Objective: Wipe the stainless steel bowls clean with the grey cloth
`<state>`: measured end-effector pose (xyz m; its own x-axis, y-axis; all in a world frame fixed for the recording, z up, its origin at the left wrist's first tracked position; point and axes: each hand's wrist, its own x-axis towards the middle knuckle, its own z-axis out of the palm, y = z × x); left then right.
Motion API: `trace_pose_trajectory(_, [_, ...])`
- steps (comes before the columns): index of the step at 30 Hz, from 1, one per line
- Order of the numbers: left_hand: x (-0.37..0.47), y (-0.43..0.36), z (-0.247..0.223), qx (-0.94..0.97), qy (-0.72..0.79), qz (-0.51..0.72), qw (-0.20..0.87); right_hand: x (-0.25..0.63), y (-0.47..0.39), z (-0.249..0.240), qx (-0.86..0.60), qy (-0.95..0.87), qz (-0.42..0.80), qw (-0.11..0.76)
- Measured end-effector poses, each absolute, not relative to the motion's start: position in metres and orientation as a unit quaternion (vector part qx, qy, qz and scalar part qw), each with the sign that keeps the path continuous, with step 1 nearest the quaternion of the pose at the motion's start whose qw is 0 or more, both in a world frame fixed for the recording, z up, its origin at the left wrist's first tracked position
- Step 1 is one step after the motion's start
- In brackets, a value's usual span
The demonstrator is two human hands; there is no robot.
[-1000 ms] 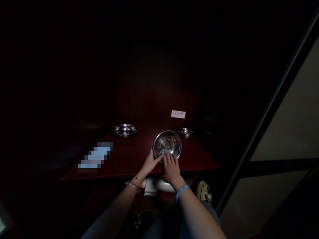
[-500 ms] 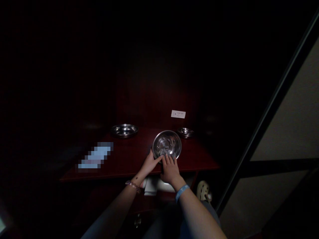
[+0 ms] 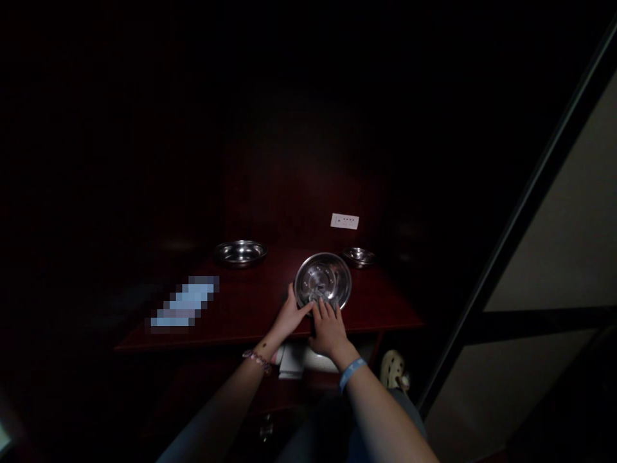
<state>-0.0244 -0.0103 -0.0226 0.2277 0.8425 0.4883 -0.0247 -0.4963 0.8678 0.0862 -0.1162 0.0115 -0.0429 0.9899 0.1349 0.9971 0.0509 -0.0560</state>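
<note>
A shiny stainless steel bowl (image 3: 333,272) is tilted toward me above the front part of the dark red desk. My left hand (image 3: 290,315) grips its lower left rim, thumb on the near side and the other fingers mostly hidden behind. Inside the bowl's near wall, my right hand (image 3: 328,328) presses a small grey cloth (image 3: 316,295) with its fingertips. Most of the cloth is covered by those fingers.
On the desk (image 3: 260,302) stand a wide metal dish (image 3: 241,253) at back left and smaller stacked-looking metal bowls (image 3: 359,257) at back right. A blurred-out pale rectangle (image 3: 186,302) lies left. A socket panel (image 3: 345,221) is on the back wall. Below are white items (image 3: 292,361) and a clog (image 3: 393,370).
My right fingers and the cloth have shifted very slightly against the bowl's inner wall. The bowl and my left hand stay nearly in place.
</note>
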Motion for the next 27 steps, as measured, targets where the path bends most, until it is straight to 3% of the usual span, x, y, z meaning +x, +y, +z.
trace_pose_trajectory(27, [-0.0255, -0.007, -0.0225, 0.662, 0.316, 0.547, 0.404, 0.086, -0.1142, 0.0088, -0.678, -0.731, -0.031, 0.068])
